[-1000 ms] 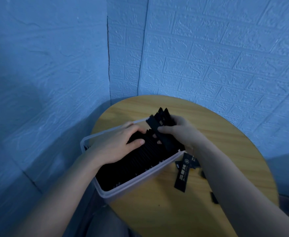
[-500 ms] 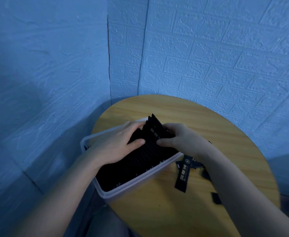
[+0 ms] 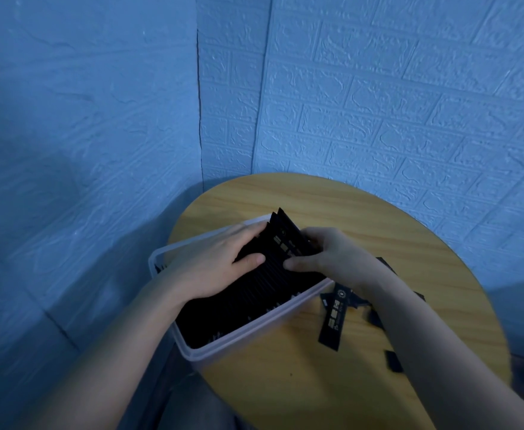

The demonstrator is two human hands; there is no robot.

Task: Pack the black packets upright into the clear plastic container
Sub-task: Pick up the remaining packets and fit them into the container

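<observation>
Sinking lower than before — packets point(image 3: 288, 240) between left hand point(image 3: 214, 262) and right hand point(image 3: 326, 256).

Both forearms reaching up from the lower frame; left hand point(image 3: 220, 262) and right hand point(image 3: 326, 256) meeting at centre, fingers curled, thumbs nearly touching.

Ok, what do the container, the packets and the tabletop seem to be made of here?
Container: frosted translucent plastic, seemingly; the wood and dark contents show dimly through its wall. Packets: probably thin printed film or foil, black with pale markings, and the loose packet on the table lies flat; the exact material is unclear. Tabletop: wood or wood-look laminate, with light grain lines and a matte finish.
</observation>
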